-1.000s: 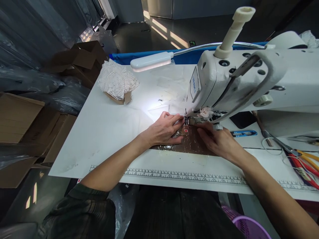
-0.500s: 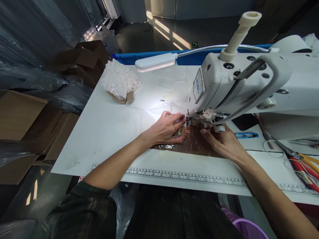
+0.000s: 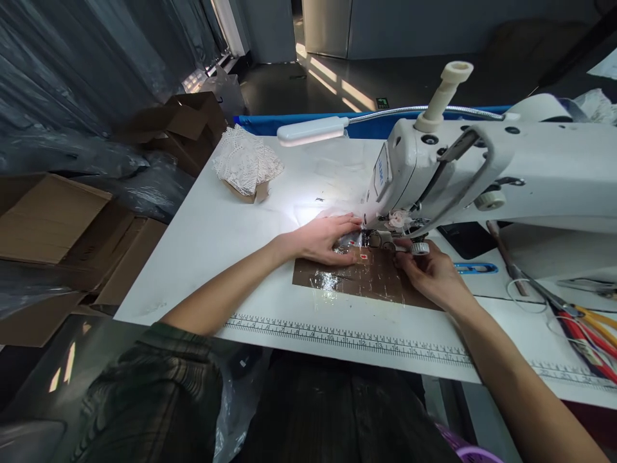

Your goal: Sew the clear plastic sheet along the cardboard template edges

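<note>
A white sewing machine (image 3: 482,167) stands on the white table (image 3: 216,238). My left hand (image 3: 321,238) lies flat, fingers stretched, on a clear shiny piece of material (image 3: 349,243) just left of the needle area (image 3: 371,236). My right hand (image 3: 431,273) rests on the brown taped patch (image 3: 357,280) right of the needle, fingers curled at the material's edge below a small ribbed knob (image 3: 420,247). What the right fingers pinch is hidden.
A lamp (image 3: 313,130) on a flexible neck lights the needle area. A pile of white lace (image 3: 245,164) lies at the table's back left. Blue snips (image 3: 475,267), scissors and red-yellow tools (image 3: 583,321) lie at right. Cardboard boxes (image 3: 53,225) stand left of the table. A ruler strip (image 3: 347,337) runs along the front edge.
My left hand has slid forward toward the needle, uncovering more of the brown patch. My right hand drew closer to the presser foot. The view shifted a little.
</note>
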A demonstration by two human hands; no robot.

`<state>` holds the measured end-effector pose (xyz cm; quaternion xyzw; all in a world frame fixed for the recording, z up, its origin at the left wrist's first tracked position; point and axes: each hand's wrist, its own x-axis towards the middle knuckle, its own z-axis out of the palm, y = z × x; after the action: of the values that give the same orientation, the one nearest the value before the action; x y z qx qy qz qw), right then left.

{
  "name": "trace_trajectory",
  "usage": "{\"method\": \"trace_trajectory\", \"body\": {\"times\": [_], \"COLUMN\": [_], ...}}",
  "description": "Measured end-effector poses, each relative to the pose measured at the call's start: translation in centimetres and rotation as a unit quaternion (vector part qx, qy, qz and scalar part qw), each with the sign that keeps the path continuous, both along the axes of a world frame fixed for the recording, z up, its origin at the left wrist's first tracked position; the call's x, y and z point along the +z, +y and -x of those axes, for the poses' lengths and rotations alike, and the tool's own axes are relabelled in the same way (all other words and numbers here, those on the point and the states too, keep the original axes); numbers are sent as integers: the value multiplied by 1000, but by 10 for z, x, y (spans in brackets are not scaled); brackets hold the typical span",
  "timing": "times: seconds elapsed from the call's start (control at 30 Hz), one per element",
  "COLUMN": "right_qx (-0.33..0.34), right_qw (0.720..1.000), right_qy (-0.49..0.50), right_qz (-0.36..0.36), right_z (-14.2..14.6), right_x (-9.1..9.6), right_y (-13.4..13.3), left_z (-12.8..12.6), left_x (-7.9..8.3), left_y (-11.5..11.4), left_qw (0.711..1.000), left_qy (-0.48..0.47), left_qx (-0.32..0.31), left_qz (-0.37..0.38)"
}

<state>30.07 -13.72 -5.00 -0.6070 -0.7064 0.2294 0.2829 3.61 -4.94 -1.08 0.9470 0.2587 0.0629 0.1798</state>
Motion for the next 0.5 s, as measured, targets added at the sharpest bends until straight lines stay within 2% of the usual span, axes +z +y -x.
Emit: {"method": "trace_trajectory", "body": {"times": [0.07,0.1,0.2,0.27,0.37,0.5], "right_qx": [-7,-8,-8,-8,-4,21], "right_qw": [1000,1000,1000,1000,1000,999], "right_qy": [2,-1,5,11,5,-12], "right_qz": [3,3,7,1,-16,-28], "right_z": [4,5,8,8,7,3], "right_x": [5,6,6,4,1,-3], "right_y": [-1,-2,-3,-2,-2,-3], "left_z": [-1,-2,-10,-15,-20,-11], "left_x": [8,11,10,5,-4,-2], "left_y": [20,32,68,86,99,95], "left_qw": [999,999,986,981,982,985], "left_qy": [-1,-8,-1,9,21,6], "left_qx": [0,24,145,168,153,145], "left_qz": [38,30,-81,-101,-108,-95]}}
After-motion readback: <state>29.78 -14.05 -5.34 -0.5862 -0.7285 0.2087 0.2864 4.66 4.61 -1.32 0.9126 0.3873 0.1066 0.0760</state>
